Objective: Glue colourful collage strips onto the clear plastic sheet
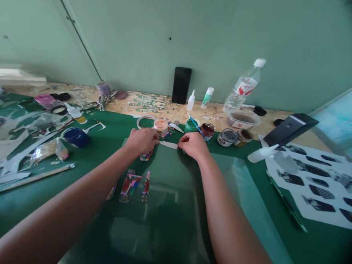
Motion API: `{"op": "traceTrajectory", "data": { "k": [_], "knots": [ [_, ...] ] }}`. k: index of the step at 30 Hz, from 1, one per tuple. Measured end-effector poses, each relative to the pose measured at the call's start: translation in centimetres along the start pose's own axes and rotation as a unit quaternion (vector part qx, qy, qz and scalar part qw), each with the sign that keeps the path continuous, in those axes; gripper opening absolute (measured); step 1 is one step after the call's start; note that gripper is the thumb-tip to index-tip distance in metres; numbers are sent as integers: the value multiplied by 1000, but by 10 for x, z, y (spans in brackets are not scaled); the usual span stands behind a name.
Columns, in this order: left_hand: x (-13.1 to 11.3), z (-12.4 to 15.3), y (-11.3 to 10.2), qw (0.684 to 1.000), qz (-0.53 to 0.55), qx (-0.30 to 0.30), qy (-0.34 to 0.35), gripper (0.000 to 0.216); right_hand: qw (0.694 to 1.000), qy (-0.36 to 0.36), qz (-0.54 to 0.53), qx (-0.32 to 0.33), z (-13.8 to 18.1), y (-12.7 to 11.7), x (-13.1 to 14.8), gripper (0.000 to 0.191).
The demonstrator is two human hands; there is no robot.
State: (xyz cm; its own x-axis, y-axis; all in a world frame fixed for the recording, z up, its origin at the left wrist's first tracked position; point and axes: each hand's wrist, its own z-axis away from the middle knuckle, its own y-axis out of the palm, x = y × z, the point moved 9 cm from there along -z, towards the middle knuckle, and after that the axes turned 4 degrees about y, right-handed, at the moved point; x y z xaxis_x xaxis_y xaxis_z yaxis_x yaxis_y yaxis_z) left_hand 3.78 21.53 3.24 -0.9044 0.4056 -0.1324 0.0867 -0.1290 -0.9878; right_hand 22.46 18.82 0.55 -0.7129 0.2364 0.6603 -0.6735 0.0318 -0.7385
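Note:
A small, narrow white piece with a rounded end [169, 145], like a paper cut-out, lies between my hands over the clear sheet. My left hand [142, 141] pinches its left end. The fingers of my right hand [194, 145] are closed together at its right end. Below my left hand, several colourful patterned cut-outs [129, 187] rest on the clear sheet [170, 220], one partly hidden by my left arm. Just beyond the hands, a similar white piece [175, 127] sits beside an open jar of peach paint [160, 126].
Paint jars [208, 130] stand in a row, with a blue brush [198, 128] across them. Behind are a phone [181, 85], a glue stick [207, 98] and a water bottle [244, 86]. Printed sheets [320, 178] lie right; scraps and a blue jar [76, 137] lie left.

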Motion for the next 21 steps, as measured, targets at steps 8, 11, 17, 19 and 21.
{"op": "traceTrajectory", "data": {
  "k": [8,11,17,19,21],
  "knots": [
    [-7,-2,1,999,-11,-7,52,17,1000,0,3,-1,0,0,0,7],
    [-7,-4,4,998,-14,-2,54,16,1000,0,4,0,0,0,0,7],
    [-3,-9,8,999,-10,20,36,17,1000,-3,3,2,1,0,1,8],
    [-2,-11,9,999,-8,26,36,17,1000,-2,2,3,1,0,1,7],
    [-1,-12,10,999,-7,28,36,17,1000,-1,1,4,1,0,1,7]
  ]
}}
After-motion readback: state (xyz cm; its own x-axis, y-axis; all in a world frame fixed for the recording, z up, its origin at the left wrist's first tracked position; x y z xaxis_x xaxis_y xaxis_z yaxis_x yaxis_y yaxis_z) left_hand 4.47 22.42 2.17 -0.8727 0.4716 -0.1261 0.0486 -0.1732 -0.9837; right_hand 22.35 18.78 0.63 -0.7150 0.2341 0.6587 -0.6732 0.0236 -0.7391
